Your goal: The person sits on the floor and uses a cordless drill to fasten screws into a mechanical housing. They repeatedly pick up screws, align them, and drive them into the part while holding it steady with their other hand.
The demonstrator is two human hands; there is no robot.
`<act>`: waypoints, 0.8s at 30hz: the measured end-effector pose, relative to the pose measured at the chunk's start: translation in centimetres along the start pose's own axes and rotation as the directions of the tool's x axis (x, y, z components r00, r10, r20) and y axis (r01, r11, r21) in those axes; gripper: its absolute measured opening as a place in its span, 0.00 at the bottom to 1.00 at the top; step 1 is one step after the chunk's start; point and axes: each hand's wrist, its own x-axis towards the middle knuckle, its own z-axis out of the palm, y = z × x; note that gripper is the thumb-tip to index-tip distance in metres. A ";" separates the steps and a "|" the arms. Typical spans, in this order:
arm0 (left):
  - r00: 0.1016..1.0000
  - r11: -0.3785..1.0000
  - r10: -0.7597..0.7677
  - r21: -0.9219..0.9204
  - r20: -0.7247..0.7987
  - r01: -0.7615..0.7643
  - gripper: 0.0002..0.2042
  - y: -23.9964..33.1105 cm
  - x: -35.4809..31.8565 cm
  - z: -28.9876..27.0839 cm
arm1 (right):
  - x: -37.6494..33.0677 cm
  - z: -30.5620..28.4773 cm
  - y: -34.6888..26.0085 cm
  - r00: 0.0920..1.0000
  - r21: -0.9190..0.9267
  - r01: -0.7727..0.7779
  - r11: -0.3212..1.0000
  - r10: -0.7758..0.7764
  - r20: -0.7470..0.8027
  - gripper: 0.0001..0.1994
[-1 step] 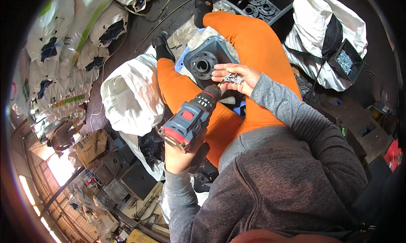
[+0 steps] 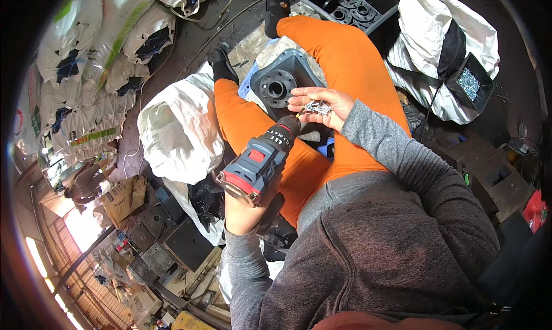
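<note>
A cordless drill (image 2: 259,163) is in my left hand (image 2: 244,212), its bit end toward my right hand (image 2: 328,107). The drill body hides most of the left hand's fingers. The right palm is turned up with its fingers stretched out. On it lies a small heap of silver screws (image 2: 316,107). The bit tip is close beside these screws; I cannot tell whether it touches one. Just beyond the fingertips is a round dark flange (image 2: 276,89) with a central hole and a ring of smaller holes. It sits on a grey-blue tapered plastic piece (image 2: 307,65) between my legs.
A dark crate (image 2: 379,20) of similar flanges stands at the far right. Further right, a black bin (image 2: 472,88) of screws rests against a white sack (image 2: 422,19). Another white sack (image 2: 178,129) stands left of my legs. Filled bags (image 2: 92,71) are stacked far left.
</note>
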 end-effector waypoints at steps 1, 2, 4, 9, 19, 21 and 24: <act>0.999 0.999 0.044 0.018 -0.005 -0.044 0.13 0.0 -0.1 0.2 | 0.0 0.1 0.2 1.000 0.031 -0.008 0.999 0.008 0.016 0.21; 1.000 1.000 -0.015 -0.018 -0.020 0.015 0.13 0.3 -0.3 0.3 | 0.0 0.0 0.6 1.000 0.067 -0.015 0.998 0.014 0.025 0.22; 1.000 0.999 -0.027 0.017 -0.009 0.027 0.13 0.3 -0.5 0.1 | -0.2 -0.2 0.7 0.999 0.132 -0.029 0.991 0.025 0.037 0.21; 0.999 0.998 -0.040 -0.039 -0.025 0.039 0.13 -0.4 -0.3 0.0 | 0.1 0.3 0.4 1.000 0.057 -0.027 0.998 0.027 0.002 0.20; 0.996 0.995 -0.087 -0.052 -0.023 0.086 0.12 0.2 -0.7 -0.9 | 0.5 0.1 2.2 0.976 -0.252 -0.192 0.949 0.211 0.052 0.15; 0.997 0.996 -0.082 -0.028 -0.010 0.081 0.13 -0.5 -1.0 -0.8 | 0.6 0.0 2.6 0.976 -0.207 -0.184 0.961 0.203 0.077 0.15; 1.000 0.999 0.017 0.030 -0.023 -0.016 0.14 -0.9 -1.1 -0.4 | 0.6 0.1 3.0 0.983 -0.108 -0.185 0.977 0.183 -0.033 0.12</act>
